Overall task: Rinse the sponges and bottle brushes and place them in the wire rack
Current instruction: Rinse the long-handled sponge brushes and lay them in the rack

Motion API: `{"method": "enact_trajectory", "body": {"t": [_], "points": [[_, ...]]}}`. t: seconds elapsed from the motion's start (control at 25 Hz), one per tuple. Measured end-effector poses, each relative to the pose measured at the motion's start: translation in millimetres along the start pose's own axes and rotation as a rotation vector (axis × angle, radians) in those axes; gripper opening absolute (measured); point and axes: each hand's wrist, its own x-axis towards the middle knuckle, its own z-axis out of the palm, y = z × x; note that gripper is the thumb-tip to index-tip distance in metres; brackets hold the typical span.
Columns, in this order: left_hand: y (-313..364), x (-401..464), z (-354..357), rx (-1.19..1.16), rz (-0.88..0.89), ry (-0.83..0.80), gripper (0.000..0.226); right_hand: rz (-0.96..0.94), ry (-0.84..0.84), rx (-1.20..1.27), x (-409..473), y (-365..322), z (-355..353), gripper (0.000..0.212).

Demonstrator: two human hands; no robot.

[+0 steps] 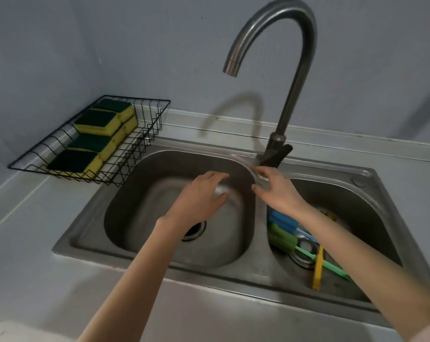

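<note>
Several yellow sponges with dark green tops (95, 134) lie in a black wire rack (144, 134) on the counter at the left. In the right basin lie a blue foam brush (283, 219), a green bottle brush (283, 239) with a green handle, and a yellow handle (318, 267). My right hand (275, 191) is beside the faucet base, fingers closed on a pale, curved, blurred handle (246, 165); its far end is too blurred to make out. My left hand (201, 198) hovers over the left basin, fingers spread, holding nothing.
A tall curved steel faucet (290, 95) rises behind the divider of the double steel sink (90, 233); no water shows at its spout. The left basin has a drain (194, 230). Grey counter surrounds the sink, with a wall behind it.
</note>
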Motion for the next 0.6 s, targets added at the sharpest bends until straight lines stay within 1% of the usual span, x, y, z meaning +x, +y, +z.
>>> {"method": "enact_trajectory", "body": {"t": [0.12, 0.28, 0.52, 0.6], "points": [[23, 3, 25, -0.021, 0.000, -0.004, 0.046, 0.007, -0.014, -0.022, -9, 28, -13, 0.051], [50, 15, 58, -0.008, -0.009, -0.077, 0.044, 0.072, -0.076, -0.067, -15, 72, -22, 0.051], [80, 44, 119, 0.036, -0.009, -0.281, 0.040, 0.208, -0.231, -0.099, -14, 135, -15, 0.039], [86, 55, 141, 0.117, 0.011, -0.380, 0.042, 0.262, -0.300, -0.097, -11, 155, -8, 0.034]]}}
